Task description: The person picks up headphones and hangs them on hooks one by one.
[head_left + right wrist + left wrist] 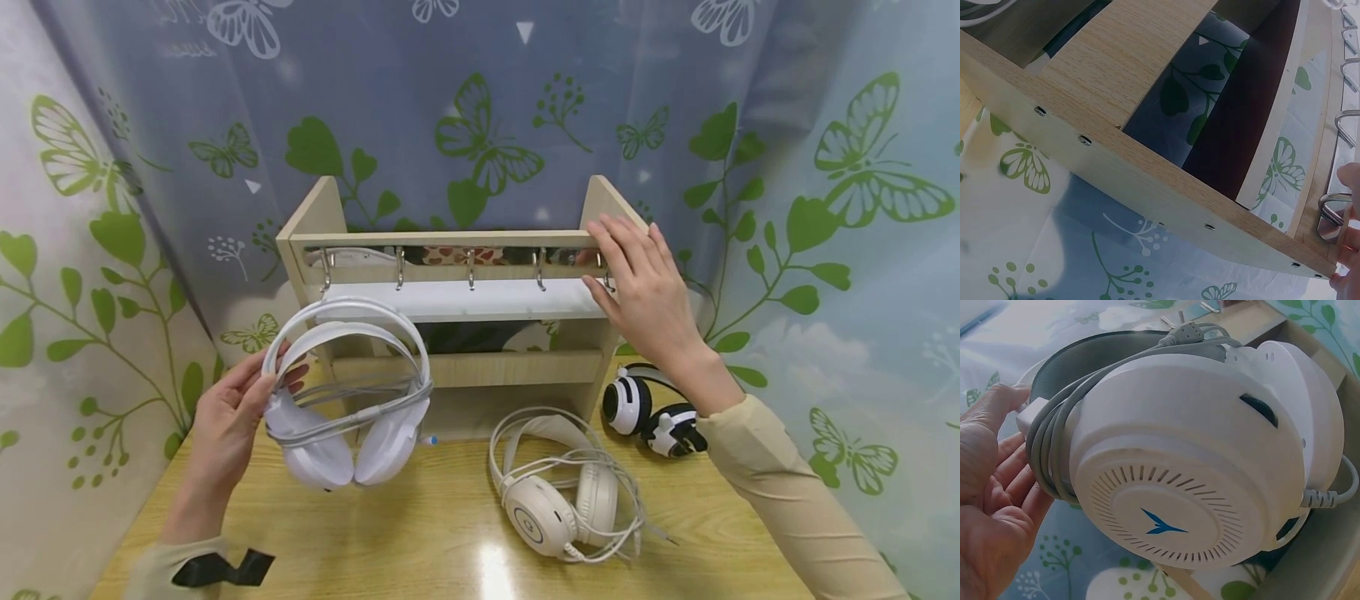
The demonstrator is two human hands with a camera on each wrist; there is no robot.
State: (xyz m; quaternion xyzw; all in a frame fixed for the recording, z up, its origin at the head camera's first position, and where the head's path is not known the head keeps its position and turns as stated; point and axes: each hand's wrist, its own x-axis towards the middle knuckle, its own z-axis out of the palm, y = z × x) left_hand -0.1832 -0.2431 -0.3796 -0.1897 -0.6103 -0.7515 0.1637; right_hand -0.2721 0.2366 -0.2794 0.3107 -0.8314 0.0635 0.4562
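Observation:
My left hand (228, 412) grips a pair of white headphones (386, 450) by one side of the headband, in front of the rack's left part. The headphones hang upright above the table, with grey cable wrapped round them. In the left wrist view an earcup (1166, 456) shows slots and a blue mark, and the left hand (994, 481) is at the cable-wrapped side. My right hand (648, 287) rests on the right end of the wooden rack's (465, 369) top rail, fingers straight. A row of metal hooks (472, 271) runs along that rail.
Cream headphones (540, 517) with loose cable lie on the table (420, 542) in front of the rack. Black-and-white headphones (626, 404) lie to its right, below my right forearm. A patterned curtain (480, 100) hangs behind and on both sides.

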